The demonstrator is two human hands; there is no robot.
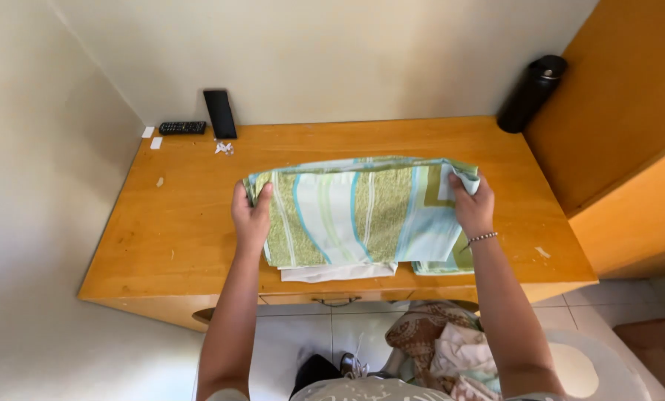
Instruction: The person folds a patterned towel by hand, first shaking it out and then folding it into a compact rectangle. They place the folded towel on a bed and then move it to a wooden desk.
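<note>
A striped cloth (354, 212) in green, white and light blue lies partly folded on the wooden desk (169, 230). My left hand (250, 215) grips its left edge, thumb on top. My right hand (472, 204), with a bead bracelet on the wrist, pinches the cloth's upper right corner, which is slightly lifted. A white layer of the cloth shows along its near edge, close to the desk's front.
At the desk's back left lie a black remote (182, 128) and a black upright device (220, 113) against the wall. A tall black bottle (531, 93) stands back right beside an orange cupboard (622, 119). More crumpled cloths (440, 345) lie below the desk front.
</note>
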